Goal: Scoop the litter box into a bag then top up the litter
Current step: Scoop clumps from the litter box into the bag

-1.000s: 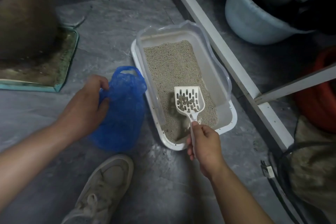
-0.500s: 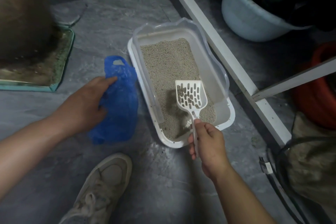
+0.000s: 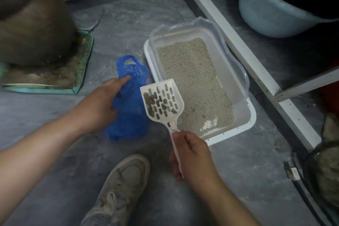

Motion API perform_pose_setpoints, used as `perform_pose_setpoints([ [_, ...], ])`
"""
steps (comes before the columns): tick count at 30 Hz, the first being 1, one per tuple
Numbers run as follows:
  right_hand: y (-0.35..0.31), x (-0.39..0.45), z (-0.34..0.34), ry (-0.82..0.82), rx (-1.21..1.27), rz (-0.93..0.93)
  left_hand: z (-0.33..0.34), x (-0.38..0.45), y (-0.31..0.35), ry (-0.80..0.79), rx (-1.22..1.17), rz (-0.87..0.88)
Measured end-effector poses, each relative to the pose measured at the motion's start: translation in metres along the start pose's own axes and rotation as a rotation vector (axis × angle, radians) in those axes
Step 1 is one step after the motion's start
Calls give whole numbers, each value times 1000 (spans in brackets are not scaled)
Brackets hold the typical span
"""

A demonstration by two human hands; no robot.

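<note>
While my right hand [image 3: 192,156] is gripping the slotted litter scoop [image 3: 162,102] with fingers curled round its handle, clumps are sitting in it above the litter box [image 3: 244,115] edge; my left hand's [image 3: 99,104] straight fingers are pressing the blue plastic bag [image 3: 130,115] on the floor [image 3: 128,14]

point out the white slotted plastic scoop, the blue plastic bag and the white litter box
white slotted plastic scoop [image 3: 162,102], head view, on its slotted blade
blue plastic bag [image 3: 130,115], head view, on its crinkled middle
white litter box [image 3: 244,124], head view, on its near right rim
</note>
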State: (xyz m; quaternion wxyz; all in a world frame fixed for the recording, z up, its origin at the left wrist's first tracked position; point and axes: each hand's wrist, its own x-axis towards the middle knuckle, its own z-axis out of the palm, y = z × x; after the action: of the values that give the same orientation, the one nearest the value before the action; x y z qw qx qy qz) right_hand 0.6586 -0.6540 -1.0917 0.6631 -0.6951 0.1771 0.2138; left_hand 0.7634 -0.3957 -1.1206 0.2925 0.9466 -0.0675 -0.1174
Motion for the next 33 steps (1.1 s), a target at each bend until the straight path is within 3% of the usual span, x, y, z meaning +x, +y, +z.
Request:
perform_pose_setpoints([
  [6, 26, 13, 40, -49, -232, -73, -8, -5, -6, 15, 31, -24],
  [16, 70, 55, 62, -16, -458, 69, -20, -16, -25, -16, 11, -24],
  [25, 72, 55, 57, 7, -446, 93, -19, -19, -24, -85, -15, -31],
  [33, 71, 59, 56, -43, -580, 140, -15, -14, -25, -120, -50, -44],
])
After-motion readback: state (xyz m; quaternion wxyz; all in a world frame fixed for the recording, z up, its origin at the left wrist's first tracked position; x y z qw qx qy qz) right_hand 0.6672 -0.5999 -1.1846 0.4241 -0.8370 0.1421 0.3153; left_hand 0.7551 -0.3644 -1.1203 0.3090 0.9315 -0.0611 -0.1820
